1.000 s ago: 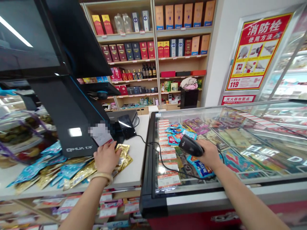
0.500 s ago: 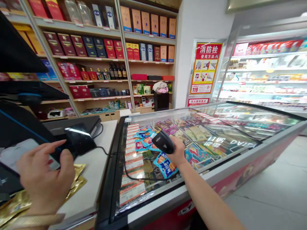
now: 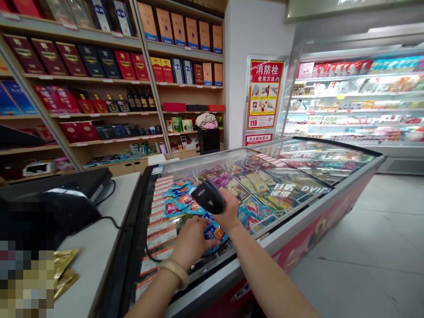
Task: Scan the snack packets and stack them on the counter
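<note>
Right hand gripping scanner, glass-topped freezer beneath (shelves behind)

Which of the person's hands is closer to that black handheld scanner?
The right. The right hand is wrapped around the black scanner; the left hand is just below it in the picture, by the blue packets, not holding the scanner.

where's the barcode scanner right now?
Head view, just left of centre: the barcode scanner is in the right hand, above the glass top of the chest freezer, beside the upper pile of blue packets.
</note>
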Available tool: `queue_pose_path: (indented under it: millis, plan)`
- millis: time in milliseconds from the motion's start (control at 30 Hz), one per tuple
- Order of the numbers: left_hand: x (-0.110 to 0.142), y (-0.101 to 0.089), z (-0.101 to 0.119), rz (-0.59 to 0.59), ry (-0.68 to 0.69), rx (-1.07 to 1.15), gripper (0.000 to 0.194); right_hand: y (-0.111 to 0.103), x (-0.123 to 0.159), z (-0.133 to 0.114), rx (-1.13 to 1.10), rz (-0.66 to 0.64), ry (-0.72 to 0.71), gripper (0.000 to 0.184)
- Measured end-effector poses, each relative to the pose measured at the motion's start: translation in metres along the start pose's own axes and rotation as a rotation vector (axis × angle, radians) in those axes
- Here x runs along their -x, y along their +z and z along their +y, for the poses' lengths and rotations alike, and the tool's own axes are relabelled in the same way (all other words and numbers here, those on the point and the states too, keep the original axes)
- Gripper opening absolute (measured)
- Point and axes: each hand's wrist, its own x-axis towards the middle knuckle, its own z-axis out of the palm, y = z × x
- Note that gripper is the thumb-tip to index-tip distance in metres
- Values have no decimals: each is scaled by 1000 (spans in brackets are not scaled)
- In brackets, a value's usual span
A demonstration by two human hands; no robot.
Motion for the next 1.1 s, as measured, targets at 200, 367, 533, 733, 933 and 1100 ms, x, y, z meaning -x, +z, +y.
queue_pose_path:
  millis: [200, 367, 533, 733, 933, 1100]
  plan:
    - [3, 3, 11, -10, -49, -123, 48, 1, 0, 1, 11, -38, 14, 18]
    - [5, 2, -6, 97, -104, 173, 41, 0, -1, -1, -28, -6, -7, 16]
    - [4, -17, -42, 385, -131, 712, 44, -2, 0, -2, -11, -36, 10, 20]
    - [7, -52, -67, 501, -305, 1477, 32, 0, 3, -4, -31, -6, -31, 20]
    - [8, -63, -75, 670, -425, 1711, 18, -2, 3, -7, -40, -27, -68, 22]
    - [10, -58, -79, 677, -363, 1655, 48, -1, 4, -9, -63, -90, -108, 23]
